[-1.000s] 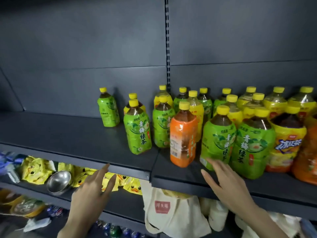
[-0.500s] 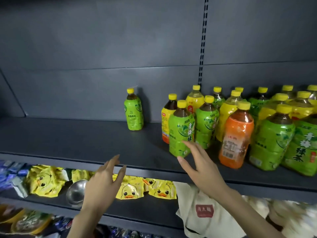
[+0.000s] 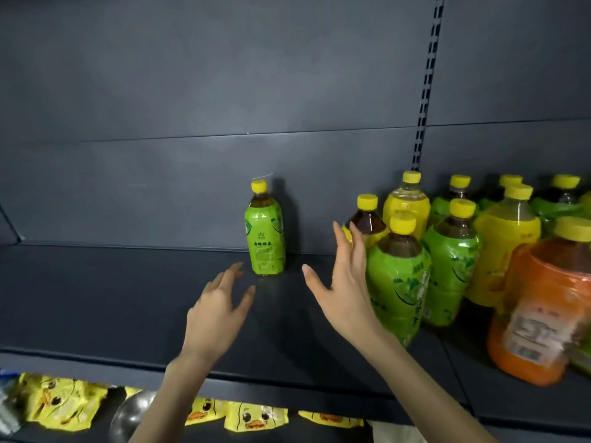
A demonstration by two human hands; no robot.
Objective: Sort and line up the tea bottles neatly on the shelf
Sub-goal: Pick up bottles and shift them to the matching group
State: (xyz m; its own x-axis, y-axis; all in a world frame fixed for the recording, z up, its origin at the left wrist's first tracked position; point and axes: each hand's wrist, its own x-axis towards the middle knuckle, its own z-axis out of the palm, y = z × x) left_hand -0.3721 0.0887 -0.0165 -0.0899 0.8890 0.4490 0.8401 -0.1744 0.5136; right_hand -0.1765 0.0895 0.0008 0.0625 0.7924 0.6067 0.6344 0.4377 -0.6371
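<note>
Across the dark grey metal shelf (image 3: pixel 128 298), toward the yellow-capped plastic tea bottles (image 3: pixel 454 260) crowded at its right, the small green-labelled tea bottle (image 3: pixel 264 231) standing alone by the back wall (image 3: pixel 192 91) wants, I judge, a low clasp round its body and an upright slide — no tipping. It stands between the left hand (image 3: pixel 217 311) and right hand (image 3: pixel 342 282), slightly farther back, touched by neither — each grip open, fingers spread, holding nothing.

Lone green bottle (image 3: pixel 264 231) label reads 青梅绿茶; other labels unreadable.
</note>
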